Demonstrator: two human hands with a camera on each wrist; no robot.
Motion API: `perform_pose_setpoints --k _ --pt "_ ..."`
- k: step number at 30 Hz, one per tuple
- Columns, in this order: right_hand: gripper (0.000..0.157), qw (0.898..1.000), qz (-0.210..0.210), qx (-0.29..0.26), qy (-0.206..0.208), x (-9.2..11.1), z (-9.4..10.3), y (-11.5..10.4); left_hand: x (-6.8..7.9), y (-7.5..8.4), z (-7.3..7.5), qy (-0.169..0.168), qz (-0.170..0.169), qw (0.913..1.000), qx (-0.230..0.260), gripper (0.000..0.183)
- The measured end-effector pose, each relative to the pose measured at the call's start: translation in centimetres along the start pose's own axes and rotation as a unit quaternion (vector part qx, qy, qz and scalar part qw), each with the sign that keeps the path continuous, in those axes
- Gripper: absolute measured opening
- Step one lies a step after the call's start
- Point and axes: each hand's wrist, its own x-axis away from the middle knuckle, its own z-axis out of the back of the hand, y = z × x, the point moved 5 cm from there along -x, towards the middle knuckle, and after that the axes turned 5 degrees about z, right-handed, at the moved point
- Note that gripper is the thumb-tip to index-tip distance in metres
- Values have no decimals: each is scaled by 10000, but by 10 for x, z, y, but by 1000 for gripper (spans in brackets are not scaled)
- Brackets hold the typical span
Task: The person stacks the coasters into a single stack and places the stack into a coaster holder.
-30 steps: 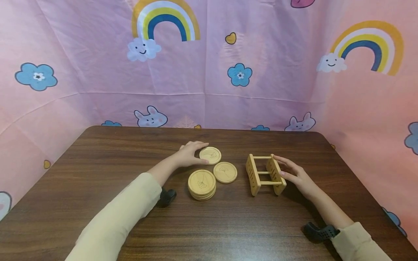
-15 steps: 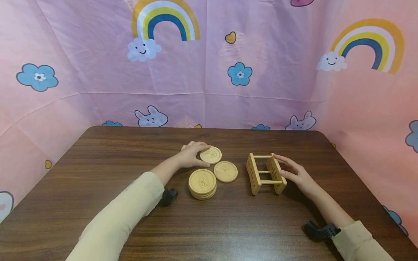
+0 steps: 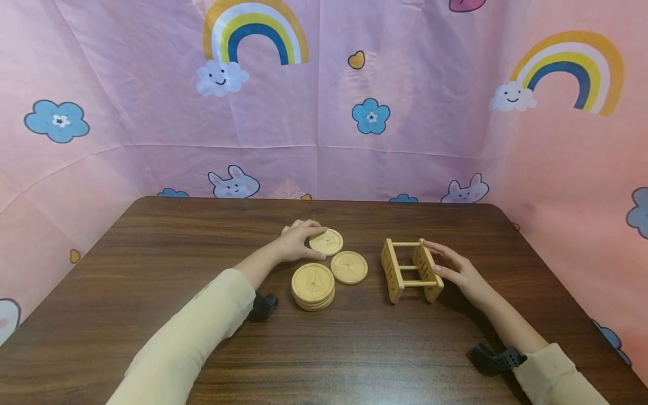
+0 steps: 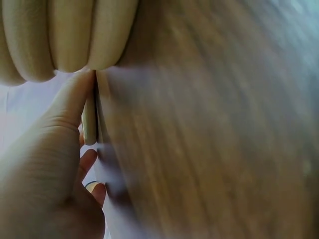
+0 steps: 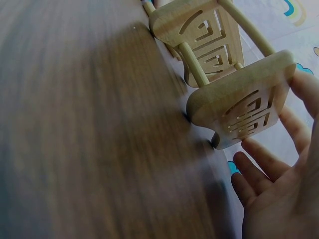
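Observation:
My left hand point(image 3: 297, 242) is at the far round wooden coaster point(image 3: 326, 242), with the thumb along its near edge and fingers at its far-left edge. That coaster lies flat on the table. A second coaster point(image 3: 349, 267) lies just in front and to the right. Nearer stands a stack of several coasters point(image 3: 313, 283), engraved with a leaf; it also fills the top of the left wrist view as stacked coasters point(image 4: 70, 35). My right hand point(image 3: 458, 273) rests its fingertips against the right side panel of a small wooden coaster rack point(image 3: 435, 278), which stands upright.
The dark brown wooden table point(image 3: 329, 360) carries all of these. Behind it hangs a pink and lilac cloth point(image 3: 430, 152) with printed rainbows and rabbits. Each wrist wears a black strap device point(image 3: 496, 359). The rack is to the right of the coasters.
My left hand has shifted slightly right, its fingers closing further over the far coaster. The right hand and the rack have stayed in place.

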Motion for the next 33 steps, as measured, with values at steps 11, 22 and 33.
perform_pose_setpoints --k 11,22,33 --pt "49 10000 -31 -42 13 0 -1 2 4 -3 1 165 -39 9996 209 77" --pt "50 10000 40 -3 -5 0 0 1 10 -2 2 455 -105 9981 393 77" --pt "50 9998 -124 157 68 1 0 1 15 -6 9 905 -109 9942 565 75"
